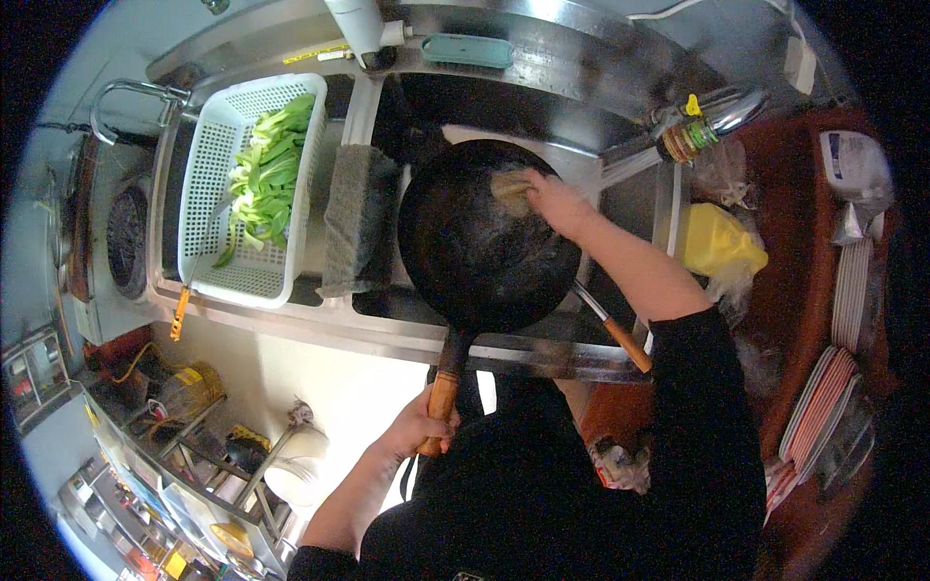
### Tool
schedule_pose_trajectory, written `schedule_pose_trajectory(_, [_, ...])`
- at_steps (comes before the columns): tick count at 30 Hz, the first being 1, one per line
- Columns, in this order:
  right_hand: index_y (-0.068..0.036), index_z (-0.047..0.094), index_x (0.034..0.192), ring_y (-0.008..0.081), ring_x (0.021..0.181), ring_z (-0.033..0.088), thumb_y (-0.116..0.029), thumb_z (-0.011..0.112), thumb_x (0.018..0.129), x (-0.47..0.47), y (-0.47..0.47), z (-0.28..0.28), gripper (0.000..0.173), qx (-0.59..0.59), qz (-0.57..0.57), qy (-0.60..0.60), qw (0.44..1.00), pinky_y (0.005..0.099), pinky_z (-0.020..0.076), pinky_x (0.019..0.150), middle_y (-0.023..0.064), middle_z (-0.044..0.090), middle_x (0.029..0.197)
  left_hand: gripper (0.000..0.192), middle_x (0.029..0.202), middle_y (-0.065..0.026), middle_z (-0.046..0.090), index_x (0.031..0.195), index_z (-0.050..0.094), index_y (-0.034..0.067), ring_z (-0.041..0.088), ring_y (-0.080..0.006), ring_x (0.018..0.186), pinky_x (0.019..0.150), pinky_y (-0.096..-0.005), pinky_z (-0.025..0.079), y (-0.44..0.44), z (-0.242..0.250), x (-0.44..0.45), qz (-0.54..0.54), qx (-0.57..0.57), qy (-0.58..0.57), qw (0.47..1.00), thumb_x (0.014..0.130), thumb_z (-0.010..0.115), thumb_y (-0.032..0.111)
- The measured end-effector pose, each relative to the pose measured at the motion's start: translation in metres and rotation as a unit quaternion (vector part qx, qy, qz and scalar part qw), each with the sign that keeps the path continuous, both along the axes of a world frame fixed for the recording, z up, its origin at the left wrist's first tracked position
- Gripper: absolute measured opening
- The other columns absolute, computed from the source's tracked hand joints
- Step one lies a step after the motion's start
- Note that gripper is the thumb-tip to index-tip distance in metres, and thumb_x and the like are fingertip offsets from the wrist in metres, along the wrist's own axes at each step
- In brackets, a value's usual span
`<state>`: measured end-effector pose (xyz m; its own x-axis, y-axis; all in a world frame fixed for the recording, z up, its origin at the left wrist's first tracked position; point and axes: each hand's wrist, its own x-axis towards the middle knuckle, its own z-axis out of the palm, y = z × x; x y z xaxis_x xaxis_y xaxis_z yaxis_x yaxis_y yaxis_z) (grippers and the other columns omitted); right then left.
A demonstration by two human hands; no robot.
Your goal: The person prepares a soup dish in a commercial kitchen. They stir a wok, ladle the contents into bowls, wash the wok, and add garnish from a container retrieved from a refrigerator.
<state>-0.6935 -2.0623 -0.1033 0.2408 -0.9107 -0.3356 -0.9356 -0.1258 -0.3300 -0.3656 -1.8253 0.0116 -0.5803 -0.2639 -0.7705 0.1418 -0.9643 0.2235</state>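
A black wok (472, 254) is tilted over the right-hand basin of a steel sink, its inside facing me. My left hand (420, 428) grips its wooden handle (442, 396) near the end. Inside the wok, my right hand (559, 207) presses a tan scrubbing pad or cloth (511, 190) against the upper right of the surface. Wet, pale smears show below the pad. Behind the wok, part of a pale board or tray is visible. Water streams from a faucet (686, 141) at the right, just beyond my right hand.
A white perforated basket (196, 210) of leafy greens (272, 167) stands in the left basin. A grey mesh cloth (349, 218) hangs over the divider. An orange-handled utensil (626, 345) leans out on the right. A yellow container (719, 240) and stacked plates (817, 407) are farther right.
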Motion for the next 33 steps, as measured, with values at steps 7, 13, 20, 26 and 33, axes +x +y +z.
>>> schedule_pose_trajectory(7, [-0.009,0.049,0.116,0.0395,0.09,0.06,-0.022,0.052,0.085,0.047,0.101,-0.011,0.033,0.241,0.089,0.037,0.966,0.0483,0.0484,0.075,0.0217,0.059,0.1,0.067,0.081,-0.0102,0.054,0.124,0.03,0.006,0.057,-0.0189,0.055,0.05,-0.0297,0.05,0.003,-0.007,0.002,0.028,0.005,0.035,0.999,0.065,0.061,-0.002])
schedule_pose_trajectory(13, [-0.011,0.046,0.115,0.0392,0.092,0.058,-0.016,0.056,0.085,0.163,0.061,-0.016,0.032,0.028,0.077,-0.344,0.935,0.0457,0.0481,0.078,0.0188,0.058,0.103,0.067,0.079,-0.0099,0.054,0.124,0.029,0.005,0.056,-0.0185,0.055,0.049,-0.0289,0.05,0.003,-0.011,0.008,-0.02,-0.011,0.014,1.0,0.066,0.061,-0.001])
schedule_pose_trajectory(20, [-0.007,0.05,0.112,0.0367,0.095,0.059,-0.016,0.058,0.083,0.078,-0.021,-0.041,0.032,0.017,-0.093,-0.232,0.968,0.0448,0.0483,0.079,0.0192,0.06,0.108,0.068,0.079,-0.0101,0.054,0.125,0.029,0.005,0.056,-0.0182,0.055,0.049,-0.029,0.05,0.002,-0.004,0.004,-0.014,-0.005,-0.001,1.0,0.065,0.06,-0.001])
schedule_pose_trajectory(26, [-0.007,0.05,0.121,0.0346,0.105,0.054,-0.008,0.066,0.075,0.017,0.065,-0.058,0.049,0.259,-0.167,-0.184,0.933,0.0426,0.0455,0.089,0.018,0.05,0.121,0.068,0.08,-0.0105,0.054,0.124,0.029,0.005,0.056,-0.0185,0.055,0.049,-0.0295,0.05,0.014,-0.018,0.003,0.022,-0.015,0.024,0.999,0.064,0.061,-0.001])
schedule_pose_trajectory(33, [-0.004,0.045,0.123,0.0412,0.11,0.049,-0.009,0.064,0.079,0.137,0.068,-0.047,0.048,0.019,0.021,-0.259,0.965,0.0448,0.0434,0.093,0.0214,0.043,0.125,0.072,0.08,-0.0118,0.055,0.127,0.028,0.005,0.057,-0.0193,0.055,0.049,-0.0304,0.05,0.0,-0.009,0.008,-0.03,-0.002,0.002,1.0,0.064,0.062,-0.001])
